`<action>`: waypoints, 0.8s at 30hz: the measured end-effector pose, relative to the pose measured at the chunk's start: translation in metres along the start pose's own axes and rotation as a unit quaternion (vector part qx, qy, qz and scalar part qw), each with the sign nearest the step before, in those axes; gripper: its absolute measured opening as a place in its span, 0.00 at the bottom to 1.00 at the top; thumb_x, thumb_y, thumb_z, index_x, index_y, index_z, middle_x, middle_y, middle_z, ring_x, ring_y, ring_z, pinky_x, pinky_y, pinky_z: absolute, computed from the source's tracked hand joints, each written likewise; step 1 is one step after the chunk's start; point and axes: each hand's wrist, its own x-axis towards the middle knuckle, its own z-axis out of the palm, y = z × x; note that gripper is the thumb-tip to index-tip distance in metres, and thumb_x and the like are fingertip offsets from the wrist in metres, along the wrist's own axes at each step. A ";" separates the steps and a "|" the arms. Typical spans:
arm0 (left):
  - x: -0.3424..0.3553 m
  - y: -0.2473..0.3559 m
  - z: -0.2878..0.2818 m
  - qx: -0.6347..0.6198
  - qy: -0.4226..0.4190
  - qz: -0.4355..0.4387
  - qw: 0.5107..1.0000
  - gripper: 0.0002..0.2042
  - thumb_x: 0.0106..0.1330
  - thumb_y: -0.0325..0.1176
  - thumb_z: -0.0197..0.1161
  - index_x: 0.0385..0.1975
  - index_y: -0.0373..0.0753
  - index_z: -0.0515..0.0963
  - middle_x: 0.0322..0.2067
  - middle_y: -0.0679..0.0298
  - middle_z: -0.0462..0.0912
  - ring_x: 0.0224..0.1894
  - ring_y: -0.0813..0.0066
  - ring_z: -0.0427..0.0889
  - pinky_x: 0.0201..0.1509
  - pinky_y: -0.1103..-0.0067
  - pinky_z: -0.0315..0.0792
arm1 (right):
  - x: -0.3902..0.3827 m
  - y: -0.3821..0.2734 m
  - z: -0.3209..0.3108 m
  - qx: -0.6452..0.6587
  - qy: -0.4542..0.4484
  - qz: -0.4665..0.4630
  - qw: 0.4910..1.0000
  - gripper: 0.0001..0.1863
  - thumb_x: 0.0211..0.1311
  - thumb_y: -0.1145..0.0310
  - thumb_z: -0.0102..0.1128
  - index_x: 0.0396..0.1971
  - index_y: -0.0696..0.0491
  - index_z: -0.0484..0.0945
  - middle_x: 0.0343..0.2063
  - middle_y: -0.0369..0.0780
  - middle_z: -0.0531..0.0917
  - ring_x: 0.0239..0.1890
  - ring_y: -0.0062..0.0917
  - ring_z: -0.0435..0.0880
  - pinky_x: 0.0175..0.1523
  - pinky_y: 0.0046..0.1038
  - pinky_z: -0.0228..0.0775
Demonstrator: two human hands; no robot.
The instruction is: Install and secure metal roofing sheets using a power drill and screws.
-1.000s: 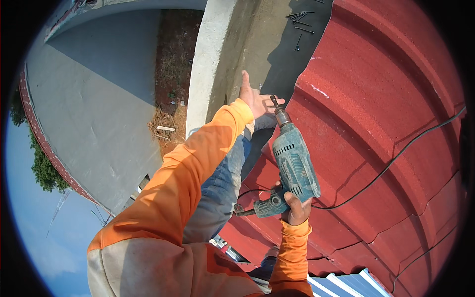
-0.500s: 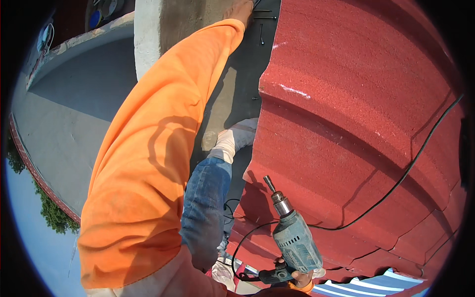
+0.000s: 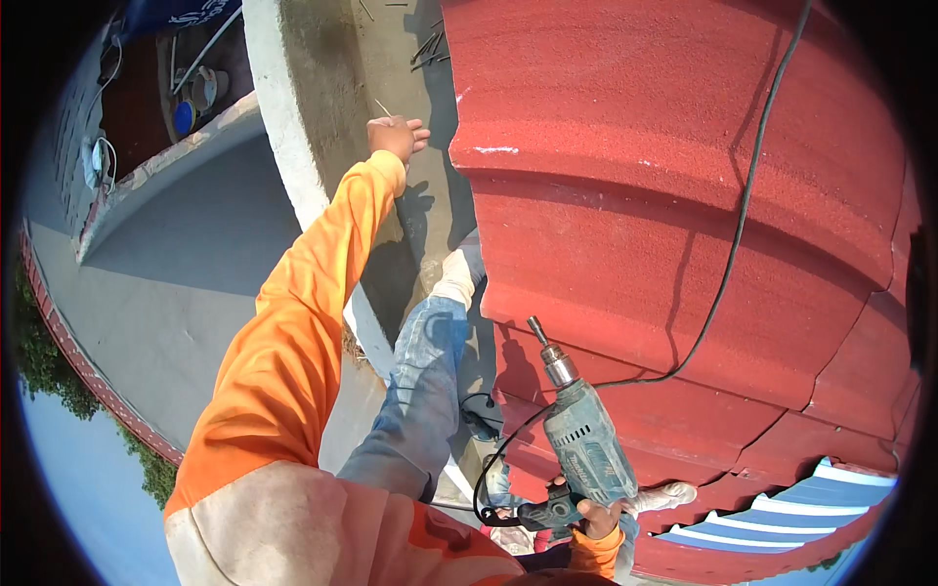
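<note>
My right hand is wrapped round the grip of a grey-green power drill. A socket bit sits in the drill's chuck and points up over the red roof sheet. My left hand is stretched out over the concrete gutter beside the sheet's edge. From its fingers pokes a thin long screw; some of the fingers are partly extended, and the screw's other end is hidden. Several loose dark screws lie further off in the gutter.
Red ribbed roof sheets cover the right side, and a black power cord runs over them. A pale concrete parapet borders the gutter on the left. My jeans-clad leg stands in the gutter. Blue-white sheeting lies lower right.
My left hand has drawn back from the loose screws toward me, now with a screw poking from it. The view has shifted. The drill stays in my right hand.
</note>
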 end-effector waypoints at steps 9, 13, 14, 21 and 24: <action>-0.383 0.134 0.028 -0.256 -0.348 -0.220 0.875 0.12 0.73 0.32 0.44 0.49 0.32 0.64 0.50 0.48 0.74 0.53 0.56 0.76 0.55 0.64 0.73 | -0.124 -0.076 0.062 0.087 0.059 -0.123 0.987 0.33 0.48 0.70 0.63 0.55 0.64 0.64 0.42 0.49 0.79 0.43 0.35 0.81 0.49 0.33 0.74; -0.466 0.178 0.065 -0.251 -0.364 -0.227 0.867 0.09 0.71 0.30 0.44 0.45 0.34 0.65 0.44 0.51 0.76 0.50 0.55 0.77 0.55 0.61 0.73 | -0.195 -0.100 0.062 0.169 0.073 -0.227 0.956 0.28 0.52 0.73 0.64 0.54 0.63 0.68 0.44 0.45 0.80 0.44 0.29 0.81 0.53 0.30 0.71; -0.486 0.187 0.072 -0.222 -0.387 -0.237 0.863 0.08 0.70 0.30 0.43 0.44 0.34 0.64 0.43 0.53 0.76 0.49 0.55 0.78 0.55 0.60 0.73 | -0.212 -0.103 0.062 0.181 0.081 -0.256 0.946 0.28 0.52 0.73 0.64 0.54 0.63 0.68 0.44 0.45 0.81 0.44 0.29 0.81 0.53 0.30 0.71; -0.598 0.196 0.130 -0.186 -0.445 -0.259 0.837 0.08 0.72 0.32 0.41 0.44 0.36 0.62 0.40 0.51 0.76 0.41 0.60 0.79 0.44 0.67 0.77 | -0.263 -0.092 0.017 0.198 0.115 -0.347 0.910 0.31 0.48 0.70 0.68 0.54 0.61 0.68 0.41 0.42 0.81 0.40 0.25 0.79 0.48 0.27 0.71; -0.622 0.175 0.151 -0.168 -0.469 -0.246 0.832 0.08 0.72 0.32 0.40 0.43 0.35 0.61 0.39 0.52 0.75 0.37 0.63 0.78 0.39 0.70 0.77 | -0.277 -0.076 0.003 0.225 0.143 -0.359 0.894 0.34 0.47 0.69 0.71 0.55 0.60 0.67 0.41 0.42 0.80 0.41 0.24 0.79 0.48 0.26 0.72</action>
